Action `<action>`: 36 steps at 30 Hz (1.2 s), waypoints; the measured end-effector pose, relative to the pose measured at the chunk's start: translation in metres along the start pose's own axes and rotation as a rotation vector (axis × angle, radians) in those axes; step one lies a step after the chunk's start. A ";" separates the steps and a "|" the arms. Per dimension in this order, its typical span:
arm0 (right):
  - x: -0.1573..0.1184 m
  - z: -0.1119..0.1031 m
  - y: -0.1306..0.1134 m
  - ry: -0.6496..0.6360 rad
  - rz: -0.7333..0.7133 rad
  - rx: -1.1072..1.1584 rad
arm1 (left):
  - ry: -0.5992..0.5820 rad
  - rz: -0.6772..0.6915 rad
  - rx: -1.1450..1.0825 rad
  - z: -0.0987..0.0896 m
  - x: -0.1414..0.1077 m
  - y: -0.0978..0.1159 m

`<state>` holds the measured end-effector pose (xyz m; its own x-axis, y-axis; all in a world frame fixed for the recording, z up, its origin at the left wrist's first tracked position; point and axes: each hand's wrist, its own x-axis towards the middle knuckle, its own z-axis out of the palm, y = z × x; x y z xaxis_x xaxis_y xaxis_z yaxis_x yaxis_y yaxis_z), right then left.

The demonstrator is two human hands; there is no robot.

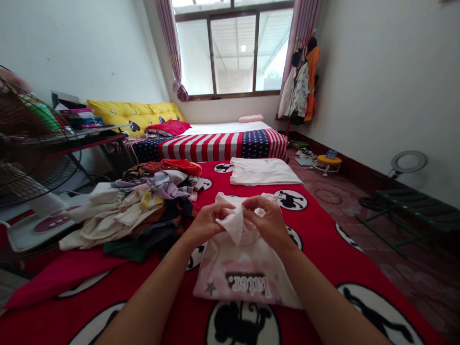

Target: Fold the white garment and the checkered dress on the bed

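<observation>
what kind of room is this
Probably a bedroom: a low, white-sheeted bed, draped with a red, white and blue stars-and-stripes cover, stands below a brown-framed glass window; a long yellow patterned cushion runs along its left, and orange and white clothes hang nearby.

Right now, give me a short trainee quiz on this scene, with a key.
1. What do the left hand and right hand both pinch?
2. True or false: the crumpled, multicoloured cloth heap lies right of the pale pink-and-white printed garment.
3. The flat, folded white garment rests on: A) the round yellow stool; B) the red, round-patterned blanket; C) the star-and-stripe bedspread?
Key: 1. Thin white fabric; 2. False; 3. B.
</observation>
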<state>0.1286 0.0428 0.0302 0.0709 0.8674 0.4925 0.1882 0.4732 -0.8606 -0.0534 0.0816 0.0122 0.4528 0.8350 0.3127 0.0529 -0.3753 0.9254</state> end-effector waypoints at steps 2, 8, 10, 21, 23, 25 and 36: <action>-0.001 0.002 -0.001 0.046 -0.045 -0.007 | -0.017 -0.009 0.061 -0.001 0.000 0.002; -0.005 0.006 -0.003 0.105 -0.152 -0.180 | -0.052 -0.046 0.027 -0.004 0.000 0.006; -0.004 0.003 -0.005 0.158 -0.148 -0.337 | 0.000 -0.104 -0.119 -0.004 0.000 0.006; -0.006 0.006 -0.011 -0.091 -0.137 -0.552 | 0.209 -0.130 -0.160 -0.001 0.002 0.002; -0.007 0.008 -0.012 -0.083 -0.100 -0.545 | 0.259 -0.129 -0.162 -0.001 0.002 0.001; -0.008 0.008 -0.012 -0.089 -0.040 -0.535 | 0.292 -0.129 -0.172 -0.001 0.002 0.000; -0.007 0.008 -0.010 -0.121 0.096 -0.363 | 0.129 -0.039 -0.066 -0.001 0.002 -0.007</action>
<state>0.1181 0.0333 0.0347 -0.0066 0.9274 0.3741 0.5223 0.3223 -0.7895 -0.0541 0.0864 0.0066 0.3332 0.8948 0.2973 0.0076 -0.3178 0.9481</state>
